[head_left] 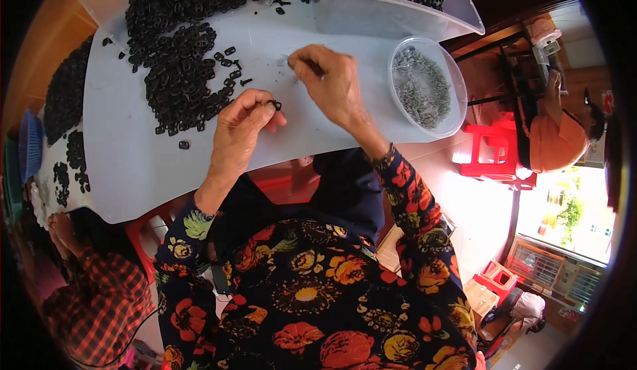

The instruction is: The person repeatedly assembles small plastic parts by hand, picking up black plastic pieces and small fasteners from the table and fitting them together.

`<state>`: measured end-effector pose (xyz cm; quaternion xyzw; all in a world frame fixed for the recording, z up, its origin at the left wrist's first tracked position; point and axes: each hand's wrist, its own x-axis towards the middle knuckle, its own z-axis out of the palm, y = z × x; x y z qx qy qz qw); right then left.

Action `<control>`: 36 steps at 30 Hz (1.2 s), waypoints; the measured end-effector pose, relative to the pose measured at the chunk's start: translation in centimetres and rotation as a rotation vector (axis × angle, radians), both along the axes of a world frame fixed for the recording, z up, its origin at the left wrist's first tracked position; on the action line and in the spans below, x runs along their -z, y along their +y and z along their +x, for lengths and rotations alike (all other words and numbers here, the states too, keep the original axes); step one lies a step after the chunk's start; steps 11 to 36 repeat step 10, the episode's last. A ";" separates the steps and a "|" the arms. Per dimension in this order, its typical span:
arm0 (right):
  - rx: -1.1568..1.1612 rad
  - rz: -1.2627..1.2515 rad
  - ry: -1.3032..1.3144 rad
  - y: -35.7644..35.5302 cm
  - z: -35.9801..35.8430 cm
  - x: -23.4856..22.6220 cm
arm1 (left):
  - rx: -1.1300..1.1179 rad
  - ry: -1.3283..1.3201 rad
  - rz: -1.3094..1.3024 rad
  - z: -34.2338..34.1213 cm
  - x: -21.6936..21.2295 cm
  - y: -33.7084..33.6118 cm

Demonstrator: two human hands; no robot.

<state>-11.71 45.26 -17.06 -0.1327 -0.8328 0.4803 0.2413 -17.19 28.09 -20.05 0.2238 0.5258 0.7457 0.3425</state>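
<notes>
My left hand (239, 128) is closed over the table, pinching a small black plastic part (275, 105) between thumb and fingertips. Slightly farther off and to the right, my right hand (334, 83) has its thumb and fingers pressed together. Whatever may be in that pinch is too small to make out. A pile of black plastic parts (178, 78) spreads to the left of my left hand, and one loose black part (184, 144) lies by the near edge. To the right of my right hand stands a round clear tub (459, 95) of small silvery metal pieces (421, 88).
A clear plastic bin (398, 13) with more black parts stands at the far right of the pale table (133, 184). At left, a person in a checked shirt (109, 297) sits close by. Red stools (488, 151) and other people are off to the right.
</notes>
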 end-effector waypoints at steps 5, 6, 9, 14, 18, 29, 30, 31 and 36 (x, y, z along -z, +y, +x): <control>-0.042 0.521 0.018 2.0 -2.1 0.9 | -0.037 -0.026 -0.036 0.5 -0.6 -0.2; -0.033 0.634 0.019 2.2 -2.3 1.1 | -0.020 -0.007 -0.053 0.5 -0.7 -0.2; -0.093 0.756 -0.213 2.5 -3.0 0.9 | 0.000 0.040 -0.058 0.4 -0.4 -0.4; -0.075 0.787 -0.247 2.2 -3.2 0.6 | 0.010 0.072 -0.046 0.3 -0.1 -0.5; -0.075 0.787 -0.247 2.2 -3.2 0.6 | 0.010 0.072 -0.046 0.3 -0.1 -0.5; -0.075 0.787 -0.247 2.2 -3.2 0.6 | 0.010 0.072 -0.046 0.3 -0.1 -0.5; -0.075 0.787 -0.247 2.2 -3.2 0.6 | 0.010 0.072 -0.046 0.3 -0.1 -0.5; -0.075 0.787 -0.247 2.2 -3.2 0.6 | 0.010 0.072 -0.046 0.3 -0.1 -0.5; -0.075 0.787 -0.247 2.2 -3.2 0.6 | 0.010 0.072 -0.046 0.3 -0.1 -0.5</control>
